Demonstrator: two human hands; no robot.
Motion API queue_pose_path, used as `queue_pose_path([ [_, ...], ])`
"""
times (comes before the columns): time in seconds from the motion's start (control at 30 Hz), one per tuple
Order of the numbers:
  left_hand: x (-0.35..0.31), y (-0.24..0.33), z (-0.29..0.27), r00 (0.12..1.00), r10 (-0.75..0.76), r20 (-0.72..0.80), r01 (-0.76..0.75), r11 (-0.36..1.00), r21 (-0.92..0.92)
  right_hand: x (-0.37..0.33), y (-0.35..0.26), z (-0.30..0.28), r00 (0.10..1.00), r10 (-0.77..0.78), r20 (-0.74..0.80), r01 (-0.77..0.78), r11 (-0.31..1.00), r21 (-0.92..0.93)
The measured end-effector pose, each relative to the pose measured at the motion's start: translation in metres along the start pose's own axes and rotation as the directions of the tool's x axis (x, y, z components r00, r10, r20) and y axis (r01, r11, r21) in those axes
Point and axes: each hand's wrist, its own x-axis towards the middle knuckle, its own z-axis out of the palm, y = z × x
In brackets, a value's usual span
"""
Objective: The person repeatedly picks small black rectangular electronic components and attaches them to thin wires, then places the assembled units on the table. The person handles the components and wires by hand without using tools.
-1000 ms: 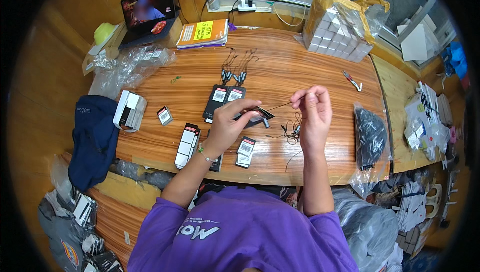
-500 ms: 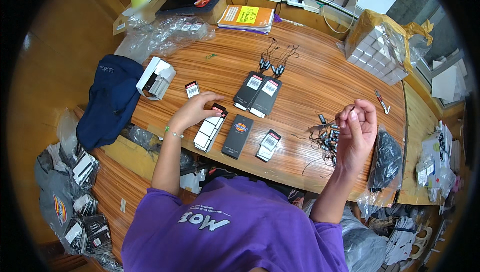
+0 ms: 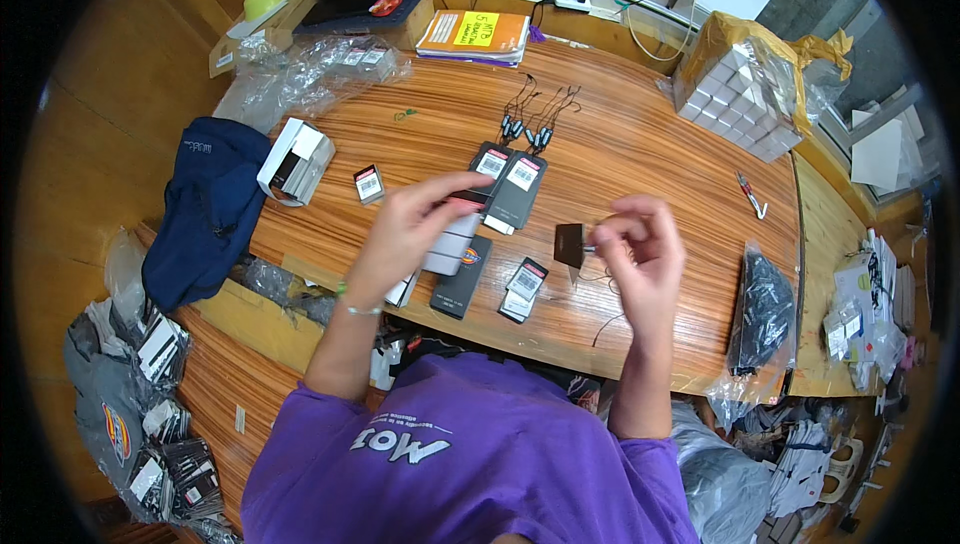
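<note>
My left hand (image 3: 405, 234) grips a hang tag (image 3: 455, 241) with a white lined face and a red-and-black top, raised above the table. My right hand (image 3: 642, 259) pinches a small dark card-like piece (image 3: 569, 244) by its edge; thin dark cord hangs near it. Beneath my left hand, part of a tag stack (image 3: 402, 290) shows. Between my hands lie a black tag with an oval logo (image 3: 458, 289) and small labelled tags (image 3: 523, 290). Beyond them, two black tag piles (image 3: 514, 206) bear white labels, their corded ends (image 3: 540, 134) pointing away.
A white box of tags (image 3: 298, 164) and a navy cloth bag (image 3: 205, 209) are at the left. A plastic-wrapped block of white boxes (image 3: 740, 94) stands at the far right. Nearer are a red-handled tool (image 3: 750, 194) and a bagged black bundle (image 3: 763, 309). Notebooks (image 3: 473, 36) lie at the back.
My left hand has moved right, lifting a tag from the stack. My right hand has come left toward it, and a dark card-like piece now shows at its fingertips. The view has shifted slightly.
</note>
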Motion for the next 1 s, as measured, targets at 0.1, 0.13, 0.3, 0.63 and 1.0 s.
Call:
queue_pose_path([
  [0.1,0.009,0.003,0.036,0.997,0.024,0.079,-0.016,0.994,-0.105,-0.002,0.003,0.014,0.997,-0.057,0.042,0.064,0.977,-0.205],
  [0.13,0.012,-0.001,0.044,0.992,0.076,0.101,-0.070,0.996,-0.061,-0.003,0.000,0.017,0.997,-0.069,0.044,0.077,0.975,-0.206],
  [0.3,0.011,0.002,0.070,0.979,0.181,0.092,-0.182,0.983,-0.003,-0.005,0.005,0.007,0.994,-0.108,-0.015,0.100,0.957,-0.272],
  [0.63,0.012,0.008,0.068,0.867,0.422,0.264,-0.486,0.835,0.260,-0.009,0.009,-0.001,0.999,-0.012,-0.047,0.007,0.995,-0.103],
  [1.0,0.029,0.019,0.068,0.640,0.680,0.356,-0.751,0.459,0.474,0.001,0.011,-0.013,0.970,0.210,0.124,-0.239,0.918,0.316],
])
